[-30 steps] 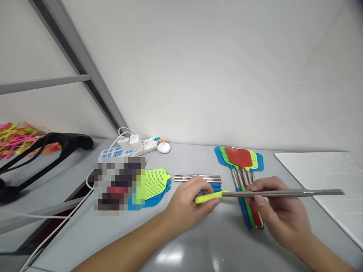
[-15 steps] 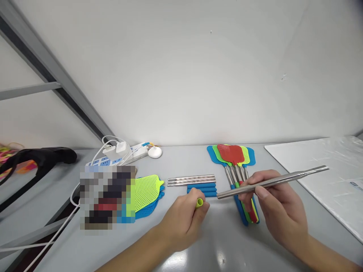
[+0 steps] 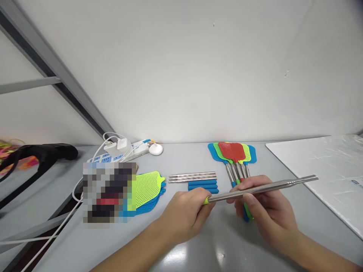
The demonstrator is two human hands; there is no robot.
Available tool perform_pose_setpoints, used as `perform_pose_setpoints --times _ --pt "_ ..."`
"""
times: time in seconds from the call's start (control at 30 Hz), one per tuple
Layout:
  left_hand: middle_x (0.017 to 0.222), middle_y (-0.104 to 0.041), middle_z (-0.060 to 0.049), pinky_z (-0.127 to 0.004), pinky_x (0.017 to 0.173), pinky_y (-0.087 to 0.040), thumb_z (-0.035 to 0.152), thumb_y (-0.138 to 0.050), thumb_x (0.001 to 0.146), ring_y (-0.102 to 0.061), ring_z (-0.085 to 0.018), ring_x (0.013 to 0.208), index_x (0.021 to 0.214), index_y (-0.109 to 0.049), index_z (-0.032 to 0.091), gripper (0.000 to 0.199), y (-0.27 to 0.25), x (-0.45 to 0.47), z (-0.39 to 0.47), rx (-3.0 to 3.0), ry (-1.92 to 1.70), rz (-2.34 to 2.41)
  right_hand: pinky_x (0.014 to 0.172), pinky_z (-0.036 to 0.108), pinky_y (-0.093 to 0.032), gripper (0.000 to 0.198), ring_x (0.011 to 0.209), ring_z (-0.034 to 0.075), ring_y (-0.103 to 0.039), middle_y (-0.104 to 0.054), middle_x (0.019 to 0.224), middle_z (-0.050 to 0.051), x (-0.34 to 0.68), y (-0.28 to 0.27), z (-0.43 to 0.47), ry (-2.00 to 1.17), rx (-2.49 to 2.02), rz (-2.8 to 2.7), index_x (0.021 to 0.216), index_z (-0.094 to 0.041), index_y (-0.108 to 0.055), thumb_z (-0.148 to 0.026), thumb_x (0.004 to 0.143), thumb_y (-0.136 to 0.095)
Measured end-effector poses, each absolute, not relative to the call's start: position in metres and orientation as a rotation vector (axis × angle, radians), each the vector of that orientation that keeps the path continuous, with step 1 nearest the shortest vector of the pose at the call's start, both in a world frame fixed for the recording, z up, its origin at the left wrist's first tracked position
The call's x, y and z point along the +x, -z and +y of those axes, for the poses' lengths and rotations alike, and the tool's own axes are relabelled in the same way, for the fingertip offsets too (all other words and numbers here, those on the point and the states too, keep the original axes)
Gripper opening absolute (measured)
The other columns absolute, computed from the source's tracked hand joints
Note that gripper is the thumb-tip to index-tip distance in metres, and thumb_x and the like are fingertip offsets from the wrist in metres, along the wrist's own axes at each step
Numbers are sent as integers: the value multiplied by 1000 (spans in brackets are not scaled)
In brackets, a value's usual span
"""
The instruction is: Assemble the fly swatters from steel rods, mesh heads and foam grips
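My left hand (image 3: 187, 215) is closed around a yellow-green handle sleeve (image 3: 207, 200), most of it hidden in the fist. In my right hand (image 3: 269, 211) a silver metal rod (image 3: 261, 189) is pinched between thumb and fingers. The rod's left end meets the mouth of the sleeve; how deep it sits inside I cannot tell. Behind my left hand lie several blue handle sleeves (image 3: 202, 185) and several metal rods (image 3: 193, 176). Beyond my right hand lies a fan of fly swatters with a red head (image 3: 231, 151) on top, their handles partly hidden by my fingers.
Loose yellow-green swatter heads (image 3: 147, 189) and blue ones (image 3: 151, 206) lie at left beside a blurred patch. A power strip (image 3: 138, 149) with white cables stands behind them. At right lies a white plastic-wrapped board (image 3: 320, 162). A metal frame (image 3: 73, 98) leans at the left.
My right hand has moved left and slightly down with the rod, bringing its end to the sleeve. My left hand has shifted slightly right. The view has moved a little.
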State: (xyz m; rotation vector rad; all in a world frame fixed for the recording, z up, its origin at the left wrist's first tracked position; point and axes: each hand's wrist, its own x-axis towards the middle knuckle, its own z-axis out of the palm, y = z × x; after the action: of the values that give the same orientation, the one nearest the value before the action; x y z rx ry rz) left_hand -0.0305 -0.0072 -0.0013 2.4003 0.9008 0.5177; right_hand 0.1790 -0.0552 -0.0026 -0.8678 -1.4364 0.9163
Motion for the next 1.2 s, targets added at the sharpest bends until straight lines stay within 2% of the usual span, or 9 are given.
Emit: perform_pose_setpoints --times 0.3,0.4,0.5,0.63,0.77,0.93,1.07,1.2 --pt "78 -61 0 -24 58 -37 30 -35 99 -52 -13 64 89 -55 20 24 -1 -30 -9 2419 -503 863 52 24 -50 14 58 11 -58 -61 83 0 188 -3 -51 -877 -926 -1509 104 -29 -58 -20 96 -51" --pt "79 -62 0 -23 58 -38 28 -37 98 -54 -13 65 91 -55 21 21 -1 -30 -9 2415 -510 856 61 28 -53 16 68 15 -62 -63 85 1 187 -4 -49 -829 -946 -1614 102 -29 -61 -18 91 -57" --pt "79 -63 0 -23 56 -37 24 -42 94 -56 -14 65 90 -54 21 13 1 -30 -12 2477 -526 806 65 30 -53 17 76 17 -63 -67 86 2 183 -7 -49 -924 -948 -1831 101 -28 -64 -18 88 -60" --pt "80 -64 -2 -25 56 -37 23 -42 94 -58 -16 67 101 -54 20 14 3 -29 -16 2534 -561 737 60 26 -50 14 69 14 -59 -64 80 0 182 -11 -50 -1008 -1038 -1843 99 -28 -63 -22 86 -63" --pt "77 -62 0 -25 54 -34 28 -45 95 -53 -14 60 106 -55 20 16 1 -29 -16 2460 -609 802 54 23 -47 4 60 12 -57 -61 73 -2 190 -11 -50 -1079 -1075 -1655 91 -27 -63 -28 88 -63" --pt "77 -59 1 -25 57 -39 39 -45 97 -50 -12 59 116 -56 23 27 5 -34 -12 2002 -832 892 52 24 -50 14 56 13 -62 -64 71 0 194 -7 -39 -1275 -1123 -1334 87 -23 -65 -37 87 -66" --pt "80 -59 -3 -27 58 -43 52 -30 99 -54 -14 64 104 -59 18 45 6 -34 0 1377 -1102 807 56 28 -53 19 58 15 -65 -69 70 2 194 -3 -32 -1387 -1105 -1270 89 -21 -66 -39 84 -69" --pt "76 -62 -4 -30 65 -47 57 -29 97 -59 -16 65 89 -59 16 51 1 -32 11 1020 -1265 733 58 26 -53 19 62 15 -66 -70 70 2 195 -1 -32 -1367 -1203 -1386 85 -22 -69 -39 79 -74"
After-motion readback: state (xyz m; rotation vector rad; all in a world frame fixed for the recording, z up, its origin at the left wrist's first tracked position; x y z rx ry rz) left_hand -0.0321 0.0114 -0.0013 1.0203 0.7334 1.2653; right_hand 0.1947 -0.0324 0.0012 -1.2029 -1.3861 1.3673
